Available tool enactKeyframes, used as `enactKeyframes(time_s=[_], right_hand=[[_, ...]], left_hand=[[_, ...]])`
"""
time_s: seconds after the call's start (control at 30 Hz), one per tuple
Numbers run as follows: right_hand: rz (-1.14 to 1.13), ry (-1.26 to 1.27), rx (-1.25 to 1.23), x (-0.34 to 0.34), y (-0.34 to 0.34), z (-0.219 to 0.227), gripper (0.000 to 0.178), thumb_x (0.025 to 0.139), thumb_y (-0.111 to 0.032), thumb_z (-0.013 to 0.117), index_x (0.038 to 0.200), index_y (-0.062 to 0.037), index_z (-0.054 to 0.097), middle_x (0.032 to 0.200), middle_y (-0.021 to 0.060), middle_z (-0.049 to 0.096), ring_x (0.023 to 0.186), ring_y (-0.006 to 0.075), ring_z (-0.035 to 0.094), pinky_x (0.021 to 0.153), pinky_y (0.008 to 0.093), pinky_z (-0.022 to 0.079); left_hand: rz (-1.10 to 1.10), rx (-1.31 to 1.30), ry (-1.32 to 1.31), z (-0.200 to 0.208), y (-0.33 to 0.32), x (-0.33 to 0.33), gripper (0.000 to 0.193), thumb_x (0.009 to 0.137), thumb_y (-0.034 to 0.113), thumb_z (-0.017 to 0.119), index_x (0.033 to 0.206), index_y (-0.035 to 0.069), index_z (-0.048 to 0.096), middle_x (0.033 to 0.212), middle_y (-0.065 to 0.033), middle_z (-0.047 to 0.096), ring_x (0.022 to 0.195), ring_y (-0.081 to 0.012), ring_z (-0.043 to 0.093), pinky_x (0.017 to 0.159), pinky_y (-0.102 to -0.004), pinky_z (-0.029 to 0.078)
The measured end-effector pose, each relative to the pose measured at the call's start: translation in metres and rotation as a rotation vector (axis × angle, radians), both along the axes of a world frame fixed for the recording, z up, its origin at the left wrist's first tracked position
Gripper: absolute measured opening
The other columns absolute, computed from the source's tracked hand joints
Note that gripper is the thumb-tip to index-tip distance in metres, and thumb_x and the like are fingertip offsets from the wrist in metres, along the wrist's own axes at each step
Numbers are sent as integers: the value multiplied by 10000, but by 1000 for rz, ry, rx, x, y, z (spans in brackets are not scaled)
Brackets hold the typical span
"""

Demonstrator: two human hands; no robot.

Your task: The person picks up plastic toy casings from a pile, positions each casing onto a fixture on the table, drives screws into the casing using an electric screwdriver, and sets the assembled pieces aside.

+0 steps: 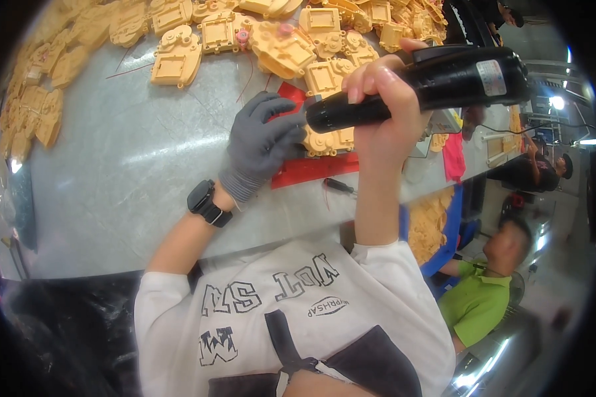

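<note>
My right hand (394, 99), bare, is wrapped round a black electric screwdriver (467, 78) that lies nearly level across the view, its narrow end pointing left. My left hand (261, 135), in a grey glove, has its fingers bent and closed at that narrow end; what they pinch is hidden. Under the screwdriver sits a yellow plastic housing (324, 142), partly covered by the tool and my right hand. Around it shows a red fixture or sheet (298, 173) on the grey metal table (146, 165).
Many yellow plastic housings (175, 56) lie heaped along the table's far and left sides. A small black screwdriver (340, 186) rests near the front edge. A blue bin (451, 228) of yellow parts stands at the right, beside a person in a green shirt (477, 301).
</note>
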State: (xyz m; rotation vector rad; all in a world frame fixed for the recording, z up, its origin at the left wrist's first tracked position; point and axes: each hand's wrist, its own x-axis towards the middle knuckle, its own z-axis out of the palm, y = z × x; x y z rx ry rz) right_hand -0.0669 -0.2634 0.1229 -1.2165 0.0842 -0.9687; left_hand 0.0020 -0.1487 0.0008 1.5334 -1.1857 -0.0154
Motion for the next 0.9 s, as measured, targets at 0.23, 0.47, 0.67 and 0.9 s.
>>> enactKeyframes(time_s=[0.23,0.47,0.67,0.9], right_hand=[[-170,-8,-88,1,-30,18,387,727,20,555,1084,60,410,606,95,539,464,172,518,499,291,452],[-169,77,-157,4,-29,0,364,712,59,587,1054,63,465,630,86,586,476,139,534,492,252,454],[-170,96,-178,8,-28,-1,357,711,63,590,1047,64,467,627,80,588,477,134,535,492,252,458],[-163,114,-169,7,-28,-3,331,711,56,599,1022,65,488,637,72,599,481,129,539,499,245,457]], left_hand=[[76,57,57,2,-3,-6,404,717,297,691,1035,68,592,987,-142,576,922,-336,539,809,-397,452],[-31,152,25,4,-3,-2,392,753,276,668,1044,31,576,990,-147,567,909,-305,556,782,-362,458],[12,106,62,4,-5,-2,373,685,281,712,961,59,595,936,-131,596,874,-310,554,775,-386,465],[17,117,52,6,-4,-2,363,678,266,713,953,61,595,931,-126,595,875,-303,553,772,-383,466]])
